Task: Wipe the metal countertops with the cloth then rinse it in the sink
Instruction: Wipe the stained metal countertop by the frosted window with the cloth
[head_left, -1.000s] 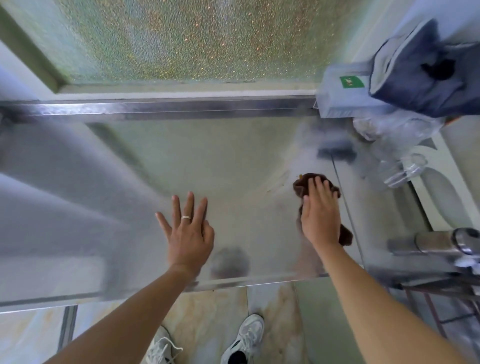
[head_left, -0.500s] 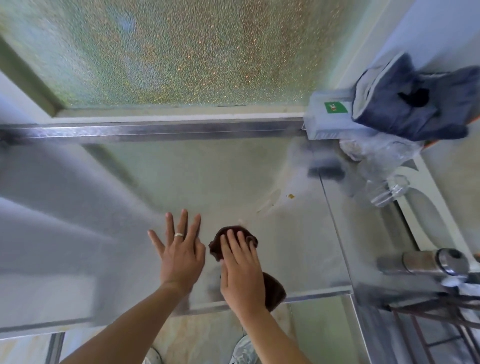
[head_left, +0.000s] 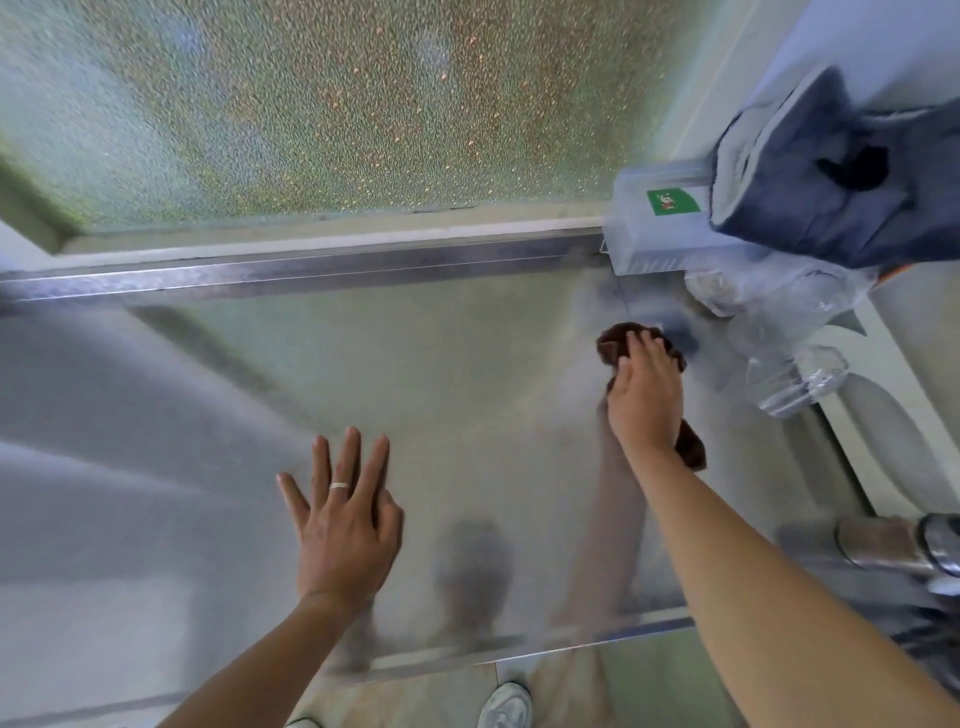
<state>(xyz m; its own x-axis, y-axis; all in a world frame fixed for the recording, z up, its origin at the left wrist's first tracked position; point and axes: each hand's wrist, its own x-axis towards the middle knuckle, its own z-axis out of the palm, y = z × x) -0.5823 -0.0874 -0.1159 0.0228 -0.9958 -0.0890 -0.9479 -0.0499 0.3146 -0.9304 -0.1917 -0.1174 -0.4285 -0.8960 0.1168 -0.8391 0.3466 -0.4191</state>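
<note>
Cloth (head_left: 615, 347), dark brown and crumpled, lies on the brushed-metal table (head_left: 441, 374) under the right hand (head_left: 647, 400), whose straight fingers press it flat. Just beyond sit a clear plastic bottle (head_left: 797, 382) and a pale box (head_left: 657, 228). The left hand (head_left: 343, 525) rests spread, palm down, holding nothing, with bare metal stretching leftward to the raised back edge.
</note>
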